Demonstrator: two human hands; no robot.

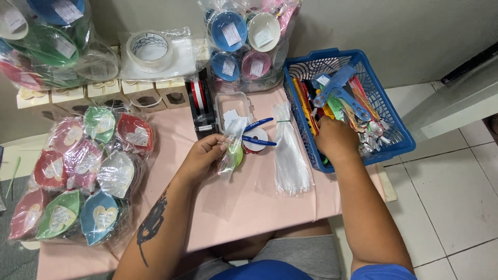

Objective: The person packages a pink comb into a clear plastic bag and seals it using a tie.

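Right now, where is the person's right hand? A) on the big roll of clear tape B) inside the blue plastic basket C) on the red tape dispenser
B: the right hand reaches into the blue plastic basket among colourful combs, while the left hand holds a small clear plastic bag.

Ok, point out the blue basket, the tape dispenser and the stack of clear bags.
blue basket (402, 136): head view, right front rim.
tape dispenser (199, 106): head view, black body.
stack of clear bags (289, 155): head view, middle of the pile.
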